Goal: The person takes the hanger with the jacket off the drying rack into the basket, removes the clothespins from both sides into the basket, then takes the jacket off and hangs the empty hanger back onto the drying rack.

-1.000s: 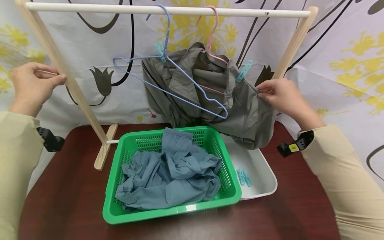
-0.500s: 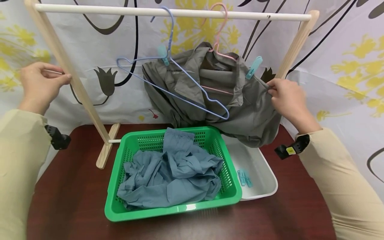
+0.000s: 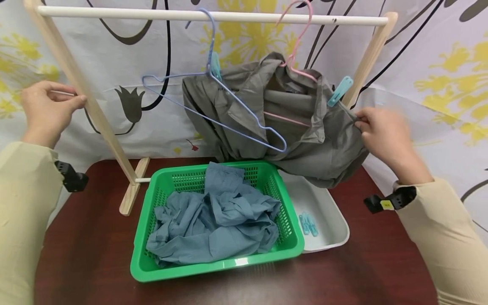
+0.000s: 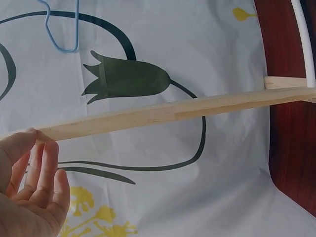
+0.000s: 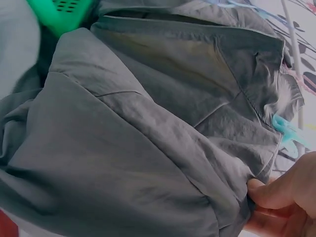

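A grey jacket (image 3: 244,118) hangs at a tilt on a pink hanger (image 3: 301,36), hooked on the white rail (image 3: 152,15) of a wooden rack. My right hand (image 3: 386,135) pinches the jacket near its shoulder, just outside a light-blue clothespin (image 3: 340,91). The right wrist view shows my thumb (image 5: 276,192) pressed on the cloth, fingertips partly hidden. Another clothespin (image 3: 216,67) sits at the opposite shoulder. At the left, my left hand (image 3: 51,110) holds the rack's wooden post (image 4: 148,114) between thumb and fingers. A blue hanger (image 3: 212,42) hangs in front of the jacket.
Blue-grey clothing (image 3: 213,224) lies heaped in a green basket (image 3: 141,258) on the dark red table (image 3: 87,254). To its right, partly beneath it, a white tray (image 3: 335,220) holds several light-blue clothespins (image 3: 308,224). A patterned sheet (image 3: 431,67) hangs behind the rack.
My right hand has drawn the jacket rightward; the pink hanger's hook has slid right along the rail and the jacket is stretched wider. The left hand stays at the post.
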Available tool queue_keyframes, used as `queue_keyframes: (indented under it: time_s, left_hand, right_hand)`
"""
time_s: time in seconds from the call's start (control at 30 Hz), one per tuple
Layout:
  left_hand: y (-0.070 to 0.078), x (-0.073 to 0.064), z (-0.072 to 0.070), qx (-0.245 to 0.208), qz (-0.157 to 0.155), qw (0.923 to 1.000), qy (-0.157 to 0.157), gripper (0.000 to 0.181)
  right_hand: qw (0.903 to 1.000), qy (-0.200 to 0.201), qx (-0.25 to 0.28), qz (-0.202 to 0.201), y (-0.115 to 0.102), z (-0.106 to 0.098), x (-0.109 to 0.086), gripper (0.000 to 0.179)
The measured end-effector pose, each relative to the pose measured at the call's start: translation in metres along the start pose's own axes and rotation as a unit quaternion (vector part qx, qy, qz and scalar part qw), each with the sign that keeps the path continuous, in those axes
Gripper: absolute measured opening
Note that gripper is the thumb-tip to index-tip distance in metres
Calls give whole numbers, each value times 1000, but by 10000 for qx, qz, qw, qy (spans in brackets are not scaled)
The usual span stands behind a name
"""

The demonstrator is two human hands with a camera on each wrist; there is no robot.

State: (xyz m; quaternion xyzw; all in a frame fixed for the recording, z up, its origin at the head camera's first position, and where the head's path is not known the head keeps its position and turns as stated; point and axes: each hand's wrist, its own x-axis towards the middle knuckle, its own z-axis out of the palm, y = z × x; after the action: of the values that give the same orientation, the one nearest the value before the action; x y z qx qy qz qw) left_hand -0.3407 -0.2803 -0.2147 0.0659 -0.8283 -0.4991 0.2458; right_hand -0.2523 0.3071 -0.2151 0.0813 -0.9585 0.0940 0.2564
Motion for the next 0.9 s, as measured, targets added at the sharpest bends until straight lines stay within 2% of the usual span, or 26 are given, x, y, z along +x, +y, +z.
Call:
queue_keyframes:
  time_s: [0.4,0.57,0.63,0.73,0.9]
  left_hand:
    - [-7,4,-3,-126,-40,9999,44,18]
    - [-6,2,-4,17,-39,9999,110,18]
    - [-5,2,-4,89,-61,9998,143,19]
    - [-4,1,-3,245,-99,9995,184,18]
    - [-2,1,-3,272,-113,9994,179,18]
  right_hand:
    - [9951,-925,341,-95,7,46,-34,13]
    - [9881,-1401,568,-278,5,61,-44,13]
    - [9820,-1661,831,-353,5,66,-46,13]
    - [9677,-2119,1294,-436,5,78,-49,9]
    - [9353,-2781,2083,-677,4,99,-55,8]
